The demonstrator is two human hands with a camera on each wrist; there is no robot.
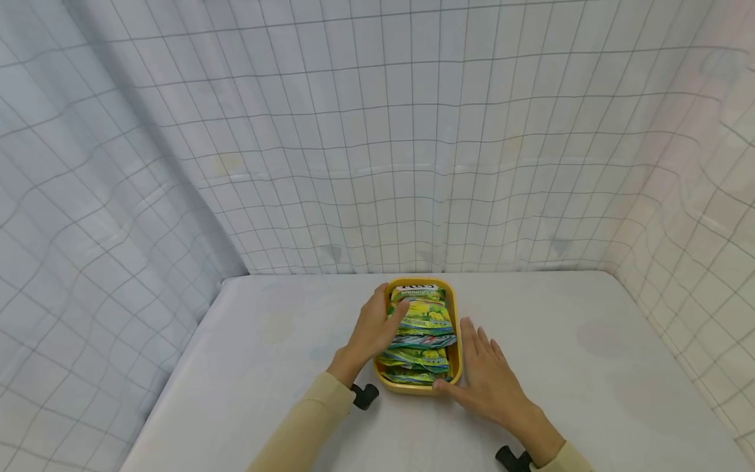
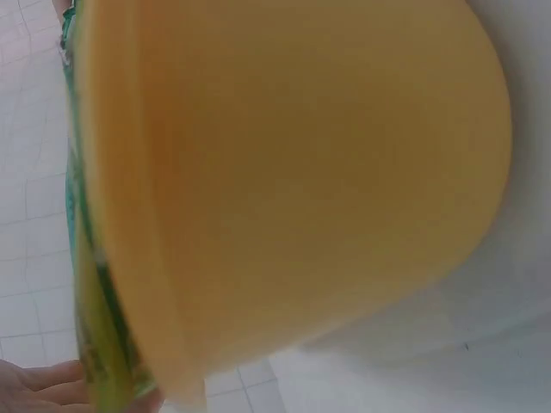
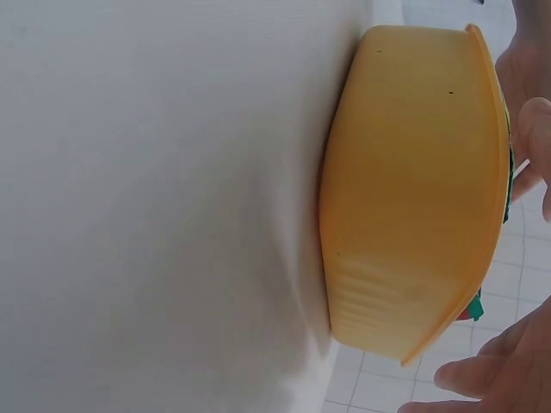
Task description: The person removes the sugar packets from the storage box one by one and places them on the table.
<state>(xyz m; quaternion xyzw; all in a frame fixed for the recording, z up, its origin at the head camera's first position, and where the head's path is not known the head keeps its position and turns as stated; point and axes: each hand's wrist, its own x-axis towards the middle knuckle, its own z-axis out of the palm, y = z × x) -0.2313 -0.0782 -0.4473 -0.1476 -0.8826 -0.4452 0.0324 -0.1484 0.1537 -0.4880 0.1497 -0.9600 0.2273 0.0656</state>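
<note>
A yellow plastic tub (image 1: 413, 390) stands on the white table, filled with a row of green and yellow packets (image 1: 421, 318). One far packet shows "FOX'S" lettering. My left hand (image 1: 373, 328) lies along the tub's left side, its thumb reaching over the rim above the packets. My right hand (image 1: 492, 380) is beside the right wall, fingers straight and thumb at the near right corner. The left wrist view is filled by the tub's wall (image 2: 318, 172), with left-hand fingers (image 2: 52, 387) at lower left. In the right wrist view, right-hand fingers (image 3: 469, 379) are near the tub (image 3: 413, 189).
White cloth with a dark grid (image 1: 413, 164) hangs behind the table and along both sides. The white table (image 1: 283, 341) extends left and right of the tub. A small black camera mount (image 1: 364, 396) sits at the left wrist, another (image 1: 512, 457) at the right.
</note>
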